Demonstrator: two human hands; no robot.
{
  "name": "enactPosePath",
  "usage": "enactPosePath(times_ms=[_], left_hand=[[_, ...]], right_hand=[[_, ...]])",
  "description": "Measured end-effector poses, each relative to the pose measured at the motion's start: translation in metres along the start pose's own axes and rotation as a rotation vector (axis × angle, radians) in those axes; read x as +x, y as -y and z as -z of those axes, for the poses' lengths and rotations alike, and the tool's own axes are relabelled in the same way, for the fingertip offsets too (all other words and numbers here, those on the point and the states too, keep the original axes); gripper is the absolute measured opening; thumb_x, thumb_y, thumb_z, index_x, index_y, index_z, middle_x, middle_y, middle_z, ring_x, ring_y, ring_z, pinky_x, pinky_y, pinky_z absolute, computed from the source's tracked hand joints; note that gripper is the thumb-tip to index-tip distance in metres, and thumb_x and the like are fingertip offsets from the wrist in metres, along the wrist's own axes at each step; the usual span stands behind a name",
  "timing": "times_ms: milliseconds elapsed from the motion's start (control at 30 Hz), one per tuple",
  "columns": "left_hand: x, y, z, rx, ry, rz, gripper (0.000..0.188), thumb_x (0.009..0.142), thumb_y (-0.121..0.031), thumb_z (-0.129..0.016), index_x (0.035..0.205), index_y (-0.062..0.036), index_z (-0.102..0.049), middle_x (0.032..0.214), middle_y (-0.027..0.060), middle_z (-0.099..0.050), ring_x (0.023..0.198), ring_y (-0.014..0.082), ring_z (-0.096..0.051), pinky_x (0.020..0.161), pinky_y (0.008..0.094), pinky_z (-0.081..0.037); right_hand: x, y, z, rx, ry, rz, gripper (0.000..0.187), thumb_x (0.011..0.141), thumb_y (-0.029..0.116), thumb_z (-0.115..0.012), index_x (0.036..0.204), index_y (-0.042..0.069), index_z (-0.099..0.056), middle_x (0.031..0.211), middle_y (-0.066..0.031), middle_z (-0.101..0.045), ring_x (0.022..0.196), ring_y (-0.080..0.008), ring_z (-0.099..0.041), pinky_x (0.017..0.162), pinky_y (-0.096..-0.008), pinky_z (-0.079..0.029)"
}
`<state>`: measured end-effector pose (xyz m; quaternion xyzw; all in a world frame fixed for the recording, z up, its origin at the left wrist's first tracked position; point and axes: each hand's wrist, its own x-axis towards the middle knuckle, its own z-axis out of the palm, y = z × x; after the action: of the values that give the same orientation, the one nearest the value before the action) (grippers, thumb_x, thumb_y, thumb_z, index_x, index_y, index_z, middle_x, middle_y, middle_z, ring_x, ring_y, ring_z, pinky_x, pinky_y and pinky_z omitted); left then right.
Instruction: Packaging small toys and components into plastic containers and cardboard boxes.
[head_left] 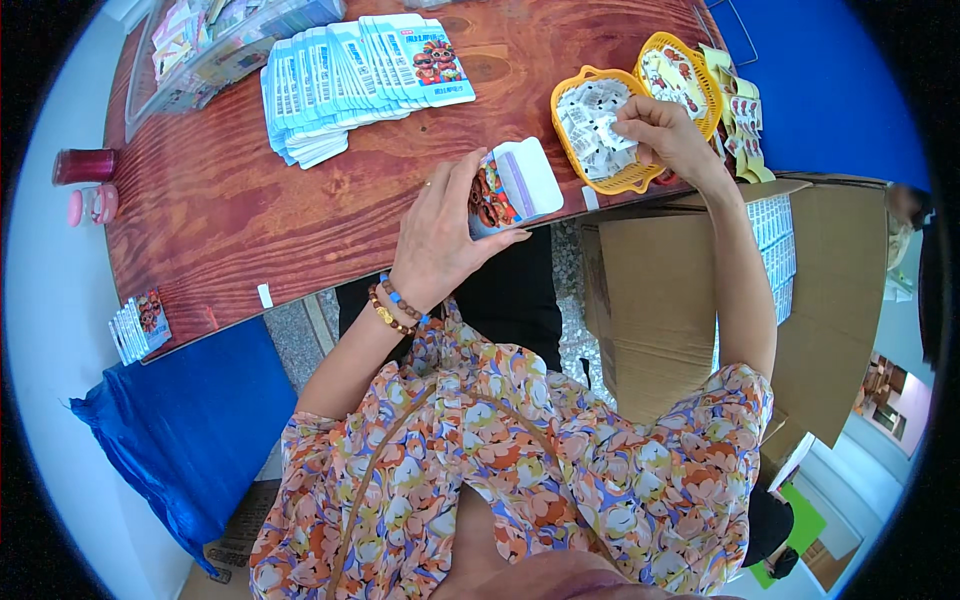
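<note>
Two hands work over the near edge of a reddish wooden table (250, 200), one on a pouch, one in a basket.

The left hand (440, 235) is clamped around a small light-blue pouch (515, 185), its long axis slanting up to the right, white end outward. The right hand (665, 130) pinches a small white sachet (622, 138) over the nearer yellow basket (585, 85). A fan of blue packets (350, 75) lies toward the far edge. A cardboard box (680, 290) stands below the right corner.

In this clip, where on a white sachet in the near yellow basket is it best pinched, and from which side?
Probably by an upper edge or corner, from above. The white sachets lie loosely heaped in the yellow basket, whose walls block the sides. The right hand pinches one at its edge over the basket.
</note>
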<state>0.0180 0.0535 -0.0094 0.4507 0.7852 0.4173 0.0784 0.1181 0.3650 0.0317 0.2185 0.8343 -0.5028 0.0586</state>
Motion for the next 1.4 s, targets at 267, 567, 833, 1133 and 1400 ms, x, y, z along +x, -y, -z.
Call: enactPosePath(times_ms=[267, 567, 833, 1133, 1400], left_hand=[[0.009, -0.003, -0.005, 0.188, -0.021, 0.005, 0.086, 0.068, -0.034, -0.088, 0.137, -0.0038, -0.045, 0.113, 0.0149, -0.057, 0.102, 0.0335, -0.061, 0.083, 0.0426, -0.053], [0.026, -0.02, -0.011, 0.279, -0.099, -0.083, 0.083, 0.063, -0.034, -0.089, 0.13, -0.0035, -0.051, 0.105, 0.0112, -0.056, 0.095, 0.0294, -0.06, 0.077, 0.0399, -0.052], [0.027, -0.015, -0.016, 0.242, -0.084, -0.035, 0.083, 0.065, -0.035, -0.088, 0.132, -0.0055, -0.049, 0.105, 0.0119, -0.057, 0.095, 0.0305, -0.061, 0.077, 0.0407, -0.052], [0.014, 0.012, -0.006, 0.152, -0.102, 0.039, 0.081, 0.068, -0.034, -0.087, 0.132, -0.004, -0.048, 0.111, 0.0162, -0.059, 0.103, 0.0362, -0.061, 0.083, 0.0457, -0.052], [0.009, 0.003, -0.003, 0.109, -0.094, 0.031, 0.084, 0.069, -0.039, -0.087, 0.133, 0.0001, -0.048, 0.115, 0.0187, -0.059, 0.105, 0.0365, -0.061, 0.085, 0.0445, -0.052]], right_hand=[[-0.014, 0.032, -0.001, 0.159, 0.011, 0.0, 0.011, 0.094, 0.018, -0.069, 0.091, 0.008, -0.067, 0.062, 0.0077, -0.05, 0.048, 0.0015, -0.039, 0.043, -0.0155, -0.027], [-0.028, 0.096, -0.039, -0.105, 0.109, 0.046, 0.012, 0.095, 0.012, -0.064, 0.092, 0.001, -0.068, 0.06, 0.0053, -0.052, 0.048, 0.0003, -0.042, 0.043, -0.0189, -0.031], [-0.031, 0.094, -0.043, -0.122, 0.061, 0.085, 0.018, 0.095, 0.011, -0.065, 0.109, 0.0, -0.069, 0.071, 0.0038, -0.059, 0.054, -0.0007, -0.048, 0.048, -0.0186, -0.039], [-0.013, 0.032, -0.008, -0.64, 0.016, 0.15, 0.028, 0.096, 0.024, -0.062, 0.106, 0.0, -0.071, 0.088, -0.0084, -0.072, 0.073, -0.0152, -0.066, 0.067, -0.0299, -0.052], [0.043, -0.047, 0.074, -0.927, -0.5, -0.06, 0.026, 0.093, 0.024, -0.059, 0.111, 0.01, -0.071, 0.095, -0.0154, -0.073, 0.083, -0.0301, -0.071, 0.076, -0.0415, -0.054]])
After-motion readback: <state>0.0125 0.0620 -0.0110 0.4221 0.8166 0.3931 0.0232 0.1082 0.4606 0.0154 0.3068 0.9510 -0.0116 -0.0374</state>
